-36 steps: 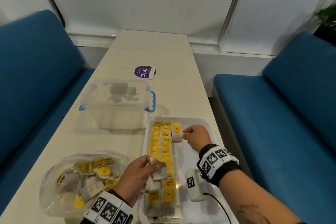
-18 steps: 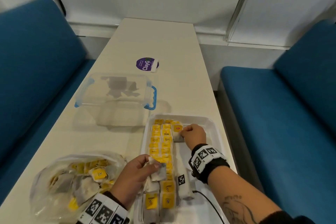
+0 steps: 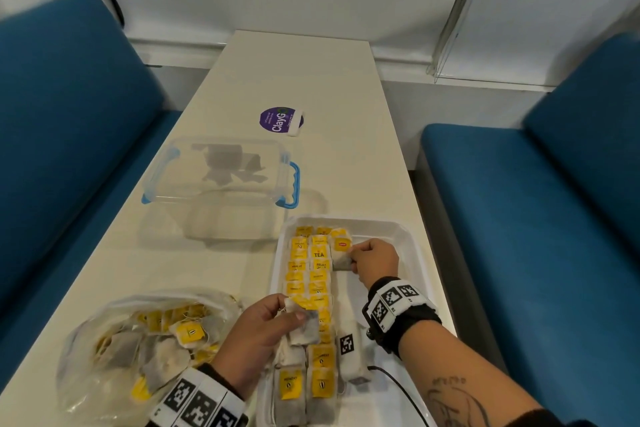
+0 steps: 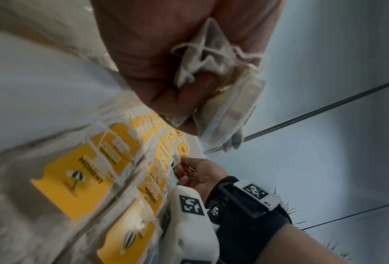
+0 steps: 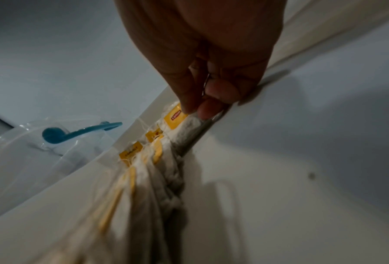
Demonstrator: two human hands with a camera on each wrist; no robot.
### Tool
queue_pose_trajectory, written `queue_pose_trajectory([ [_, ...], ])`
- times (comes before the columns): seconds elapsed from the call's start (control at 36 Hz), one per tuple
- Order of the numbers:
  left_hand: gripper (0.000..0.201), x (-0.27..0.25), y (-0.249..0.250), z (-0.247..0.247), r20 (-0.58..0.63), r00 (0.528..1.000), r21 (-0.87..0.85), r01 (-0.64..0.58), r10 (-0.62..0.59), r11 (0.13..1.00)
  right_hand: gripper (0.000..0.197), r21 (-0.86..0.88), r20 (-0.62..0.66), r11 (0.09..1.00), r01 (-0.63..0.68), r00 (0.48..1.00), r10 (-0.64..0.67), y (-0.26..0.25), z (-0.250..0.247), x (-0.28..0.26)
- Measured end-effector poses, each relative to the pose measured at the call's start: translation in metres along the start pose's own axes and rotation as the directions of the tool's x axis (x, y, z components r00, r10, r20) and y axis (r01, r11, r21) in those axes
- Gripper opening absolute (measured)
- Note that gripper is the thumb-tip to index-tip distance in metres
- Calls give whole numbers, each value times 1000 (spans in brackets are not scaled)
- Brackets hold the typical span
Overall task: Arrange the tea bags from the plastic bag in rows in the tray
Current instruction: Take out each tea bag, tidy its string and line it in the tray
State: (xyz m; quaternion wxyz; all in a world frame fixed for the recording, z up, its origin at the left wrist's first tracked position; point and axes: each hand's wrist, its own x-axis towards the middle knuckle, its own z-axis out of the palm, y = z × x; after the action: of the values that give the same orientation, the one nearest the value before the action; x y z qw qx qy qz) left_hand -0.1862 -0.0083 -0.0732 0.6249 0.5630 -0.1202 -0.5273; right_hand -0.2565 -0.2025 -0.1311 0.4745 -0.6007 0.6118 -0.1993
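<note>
Right hand (image 3: pixel 375 262), nearer the tray's (image 3: pixel 412 253) far end, fingers (image 5: pixel 208 109) curled, pinching the third row's first tea bag (image 3: pixel 341 255), long axis along the tray. Left hand (image 3: pixel 263 333) grips spare tea bags (image 3: pixel 306 326) over the near end, beside the plastic bag (image 3: pixel 138 350).

The table (image 3: pixel 346 166) carries tray (image 3: pixel 414 253), plastic bag (image 3: pixel 104 374), clear box (image 3: pixel 221 180).

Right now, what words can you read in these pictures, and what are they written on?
"ClayG": purple round sticker on the table; its small print is too small.
"TEA": yellow tea bag tag in the white tray.
"RELAX": yellow tag just below it; the line under it is blurred.
"MOMENT": near yellow tag, left wrist view.
Red logo on the tag by the right hand: too small.
Other tags and the wristband markers: unreadable.
</note>
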Motion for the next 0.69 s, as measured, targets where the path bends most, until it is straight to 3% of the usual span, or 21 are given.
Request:
queue_pose_trajectory([
  [0.22, 16, 1, -2, -1, -9, 1000, -37, 17, -17, 999, 17, 20, 50, 1000, 23, 998, -24, 0, 0, 0],
  [0.28, 8, 2, -2, -1, 2, 1000, -53, 28, -28, 998, 8, 2, 51, 999, 45, 998, -45, 1, -2, 0],
  [0.39, 4, 2, -1, -1, 29, 999, -98, 36, -33, 995, 42, 65, 9, 997, 43, 999, -44, -4, -11, -5],
  [0.47, 14, 1, 1, -1, 42, 999, -98, 28, -24, 995, 28, 151, 155, 989, -8, 988, -16, -21, -27, -22],
  [0.53, 18, 1, 2, -1, 46, 999, -90, 15, -11, 996, 21, 143, 367, 990, -5, 929, -48, -31, -40, -38],
  [0.58, 19, 1, 2, -2, 47, 999, -64, -4, 7, 998, 24, 89, 546, 995, 42, 834, -84, -38, -51, -55],
  [0.69, 8, 1, 3, 2, 44, 998, 8, -51, 51, 999, 20, -41, 710, 987, 156, 700, -81, -41, -60, -85],
])
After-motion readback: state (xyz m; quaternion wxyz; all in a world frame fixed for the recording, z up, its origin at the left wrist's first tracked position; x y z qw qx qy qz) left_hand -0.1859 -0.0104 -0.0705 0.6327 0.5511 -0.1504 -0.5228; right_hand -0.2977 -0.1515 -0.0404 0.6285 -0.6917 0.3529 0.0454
